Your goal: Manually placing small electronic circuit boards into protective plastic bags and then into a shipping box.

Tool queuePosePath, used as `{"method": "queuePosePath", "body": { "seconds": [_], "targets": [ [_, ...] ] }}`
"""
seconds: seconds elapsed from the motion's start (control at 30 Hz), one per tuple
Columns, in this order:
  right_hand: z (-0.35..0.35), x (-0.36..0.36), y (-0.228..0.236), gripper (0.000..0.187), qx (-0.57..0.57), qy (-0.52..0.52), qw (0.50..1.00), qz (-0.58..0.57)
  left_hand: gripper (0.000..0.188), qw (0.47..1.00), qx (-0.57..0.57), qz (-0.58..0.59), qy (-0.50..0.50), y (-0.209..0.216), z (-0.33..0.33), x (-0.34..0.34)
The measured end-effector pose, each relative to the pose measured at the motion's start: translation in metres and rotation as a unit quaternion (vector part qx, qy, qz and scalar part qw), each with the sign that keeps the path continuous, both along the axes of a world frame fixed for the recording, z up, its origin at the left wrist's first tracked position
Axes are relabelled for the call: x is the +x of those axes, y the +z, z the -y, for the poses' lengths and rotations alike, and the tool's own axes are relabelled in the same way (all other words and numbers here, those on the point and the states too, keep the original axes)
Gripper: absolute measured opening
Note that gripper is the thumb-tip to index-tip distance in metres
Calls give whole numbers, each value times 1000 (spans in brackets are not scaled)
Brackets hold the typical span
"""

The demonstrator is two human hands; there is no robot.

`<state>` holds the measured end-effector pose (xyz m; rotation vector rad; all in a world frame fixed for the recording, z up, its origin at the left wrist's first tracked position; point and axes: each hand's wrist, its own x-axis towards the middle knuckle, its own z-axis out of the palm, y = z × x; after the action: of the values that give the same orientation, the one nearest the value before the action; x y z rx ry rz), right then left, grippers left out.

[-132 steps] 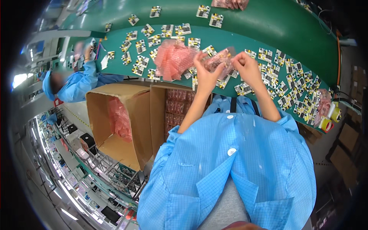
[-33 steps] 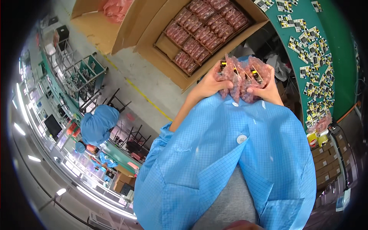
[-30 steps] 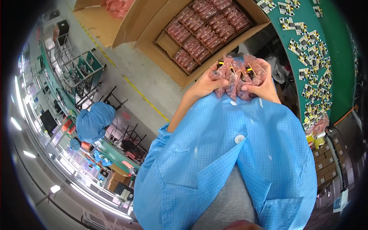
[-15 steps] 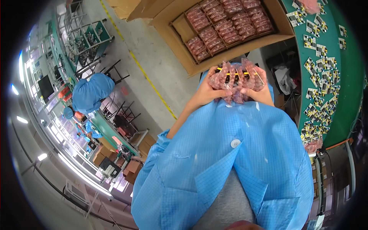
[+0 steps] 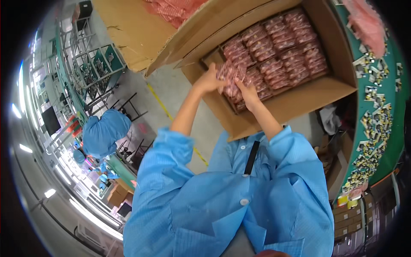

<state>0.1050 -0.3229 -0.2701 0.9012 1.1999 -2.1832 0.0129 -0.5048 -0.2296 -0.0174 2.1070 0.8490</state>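
Observation:
Both my hands are inside the near left part of a large cardboard box (image 5: 295,109). Between them is a bundle of pink bubble-wrap packets (image 5: 231,76), over the left-hand compartments. My left hand (image 5: 208,80) grips the bundle's left side. On its right side, my right hand (image 5: 248,95) presses with the thumb on top; its other fingers are partly hidden. Upright rows of similar wrapped packets (image 5: 274,36) fill the compartments beyond and to the right, split by cardboard dividers. What is inside the wrap cannot be made out.
A green table (image 5: 387,158) at the right carries many small electronic boards (image 5: 372,122) and a pink bubble-wrap sheet (image 5: 366,25). The box's open flap (image 5: 128,36) sticks out to the left. Farther left, a person in blue (image 5: 105,132) works at a bench.
My hands have carried the bundle from in front of my chest forward and left, down into the box. The view has shifted, with the box now nearer.

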Motion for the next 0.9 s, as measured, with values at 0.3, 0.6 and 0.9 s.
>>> {"method": "queuePosePath", "body": {
  "seconds": [0.3, 0.6, 0.9],
  "targets": [
    [93, -18, -102, 77, 68, -40, 978, 193, 100, 995, -48, 20, -81, -125, 45, -65],
    [127, -27, -99, 49, 136, -88, 963, 216, 80, 999, 11, 20, -23, -147, 83, -49],
    [42, 10, -51, 27, 81, -60, 987, 126, 56, 965, -170, -117, -162, -100, 15, -41]
  ]
}}
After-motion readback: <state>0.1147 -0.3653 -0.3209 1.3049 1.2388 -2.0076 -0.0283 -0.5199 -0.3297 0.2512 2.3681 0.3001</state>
